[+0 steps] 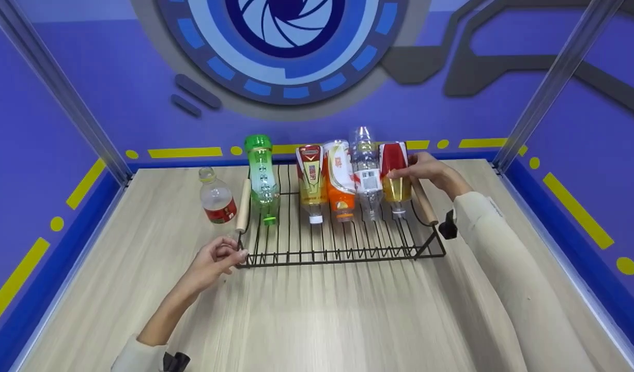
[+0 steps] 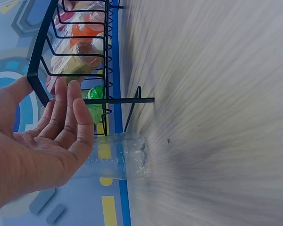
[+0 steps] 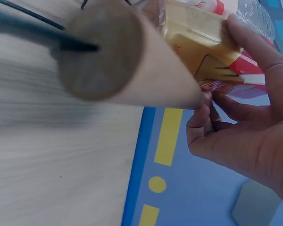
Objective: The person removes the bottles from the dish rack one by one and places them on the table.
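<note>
A black wire rack [image 1: 342, 257] with wooden handles at both ends holds a row of bottles, their caps pointing toward me. My right hand [image 1: 431, 170] holds the rightmost bottle [image 1: 395, 181], red above and yellow below, beside the right wooden handle [image 3: 151, 75]. In the right wrist view the thumb lies along its side. My left hand [image 1: 213, 261] grips the rack's front left corner, with thumb and curled fingers at the wire in the left wrist view. Along the row lie a green bottle [image 1: 262, 178], a red-and-cream bottle [image 1: 311, 175], an orange-and-white bottle [image 1: 341, 178] and a clear bottle [image 1: 367, 175].
Left of the rack, a clear bottle with a red label [image 1: 218, 199] stands on the wood-grain table [image 1: 317, 320], close to the left wooden handle [image 1: 243, 206]. Blue-purple panels [image 1: 115, 77] enclose the table at the back and sides.
</note>
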Motion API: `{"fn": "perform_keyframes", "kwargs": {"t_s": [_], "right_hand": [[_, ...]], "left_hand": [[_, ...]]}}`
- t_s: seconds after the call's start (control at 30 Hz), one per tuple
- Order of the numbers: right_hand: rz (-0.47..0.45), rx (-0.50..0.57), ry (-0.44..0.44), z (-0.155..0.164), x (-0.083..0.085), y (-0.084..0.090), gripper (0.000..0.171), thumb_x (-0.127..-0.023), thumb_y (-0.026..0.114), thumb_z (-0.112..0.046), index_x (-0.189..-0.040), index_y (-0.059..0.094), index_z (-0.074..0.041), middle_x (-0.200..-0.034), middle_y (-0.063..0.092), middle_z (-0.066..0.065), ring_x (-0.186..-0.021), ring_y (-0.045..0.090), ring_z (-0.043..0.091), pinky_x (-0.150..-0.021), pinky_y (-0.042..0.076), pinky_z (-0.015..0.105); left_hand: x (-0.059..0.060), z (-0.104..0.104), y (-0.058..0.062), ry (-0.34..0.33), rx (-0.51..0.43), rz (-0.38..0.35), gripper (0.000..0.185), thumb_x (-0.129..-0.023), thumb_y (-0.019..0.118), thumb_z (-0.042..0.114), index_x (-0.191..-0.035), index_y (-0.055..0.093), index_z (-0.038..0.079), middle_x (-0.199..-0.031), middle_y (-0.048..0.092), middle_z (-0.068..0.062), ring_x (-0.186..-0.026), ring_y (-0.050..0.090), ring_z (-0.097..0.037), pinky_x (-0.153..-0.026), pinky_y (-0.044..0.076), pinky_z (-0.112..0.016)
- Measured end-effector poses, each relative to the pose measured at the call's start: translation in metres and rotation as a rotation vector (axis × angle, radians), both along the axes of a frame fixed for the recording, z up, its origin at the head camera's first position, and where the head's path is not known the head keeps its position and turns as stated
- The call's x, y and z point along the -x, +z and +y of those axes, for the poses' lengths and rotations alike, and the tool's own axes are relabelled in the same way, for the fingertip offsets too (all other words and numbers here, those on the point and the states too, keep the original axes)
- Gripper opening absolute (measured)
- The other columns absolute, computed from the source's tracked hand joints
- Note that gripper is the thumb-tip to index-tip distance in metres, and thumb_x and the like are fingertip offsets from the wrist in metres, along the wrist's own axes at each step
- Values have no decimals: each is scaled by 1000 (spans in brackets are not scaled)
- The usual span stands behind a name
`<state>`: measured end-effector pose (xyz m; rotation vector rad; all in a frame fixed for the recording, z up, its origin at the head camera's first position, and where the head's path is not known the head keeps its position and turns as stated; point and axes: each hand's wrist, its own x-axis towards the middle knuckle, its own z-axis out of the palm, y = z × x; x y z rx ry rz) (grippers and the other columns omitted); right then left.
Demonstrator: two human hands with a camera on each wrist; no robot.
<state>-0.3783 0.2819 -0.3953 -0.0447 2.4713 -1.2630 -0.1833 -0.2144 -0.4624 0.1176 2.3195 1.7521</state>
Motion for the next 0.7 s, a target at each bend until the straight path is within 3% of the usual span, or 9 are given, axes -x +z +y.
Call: {"fn": "perform_keyframes", "kwargs": {"t_s": [0.17,0.43,0.57,0.7], "right_hand": [[-2,94,-38,1,-3,3,87,-88,80,-32,-151,33,5,-151,43,24,-140,41,37,-122,29,52],[21,221,-140,2,-19,24,107,-91,77,-34,-161,4,0,-163,24,29,-151,30,43,-121,31,59],[45,239,-145,-2,-32,36,104,-91,76,-38,-163,6,-9,-162,28,28,-147,35,44,-116,36,63],[98,178,-83,-10,-49,49,96,-91,75,-44,-163,18,-16,-155,39,23,-131,50,38,-99,53,49]], "left_hand": [[3,-2,-6,-3,-2,9,30,-100,67,19,-117,51,-1,-89,70,11,-85,64,-6,-74,53,-25],[2,1,-5,19,-1,0,31,-99,68,20,-117,52,-1,-91,71,5,-84,63,-7,-75,53,-26],[1,1,-6,31,1,-2,30,-99,68,19,-116,52,0,-90,71,4,-83,64,-8,-74,53,-26],[1,1,-5,40,19,10,30,-99,68,20,-116,53,0,-90,72,3,-84,65,-9,-75,53,-26]]}}
